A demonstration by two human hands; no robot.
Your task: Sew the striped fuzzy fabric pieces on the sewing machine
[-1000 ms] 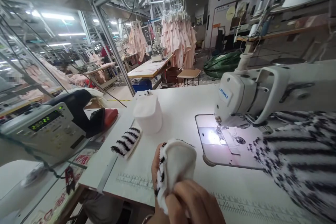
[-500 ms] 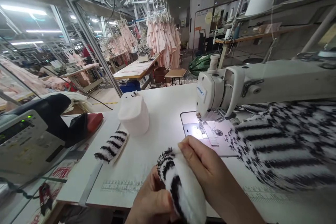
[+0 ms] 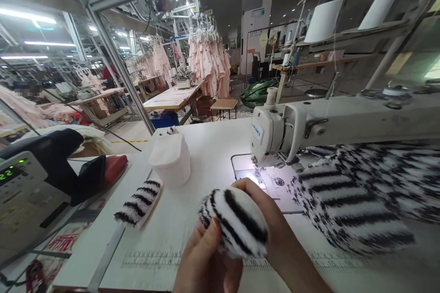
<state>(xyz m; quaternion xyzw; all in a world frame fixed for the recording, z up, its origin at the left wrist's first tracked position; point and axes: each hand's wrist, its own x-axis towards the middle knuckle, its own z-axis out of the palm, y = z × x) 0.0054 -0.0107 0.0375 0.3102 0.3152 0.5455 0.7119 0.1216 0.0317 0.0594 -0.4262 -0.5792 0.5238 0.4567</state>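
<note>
Between my two hands is a rounded piece of black-and-white striped plush fabric (image 3: 237, 219), held above the table in front of the sewing machine (image 3: 271, 132). My left hand (image 3: 206, 252) grips its lower left side, thumb pressed on the striped face. My right hand (image 3: 271, 219) is wrapped round its right and back side, with most of its fingers hidden behind the fabric. To the left lies a narrow striped plush strip (image 3: 139, 203), apart from both hands. A stack of white fabric pieces (image 3: 171, 160) stands behind that strip.
A heap of striped plush (image 3: 357, 197) lies under and beside the machine arm at right. Printed rulers (image 3: 151, 260) run along the table's front. A control box (image 3: 30, 201) and red-and-black object (image 3: 115, 169) sit at left. Thread cones (image 3: 323, 20) stand above.
The plush piece has been turned so its striped face shows, where its white side showed before. My left thumb has moved onto the stripes. The head view has shifted slightly.
</note>
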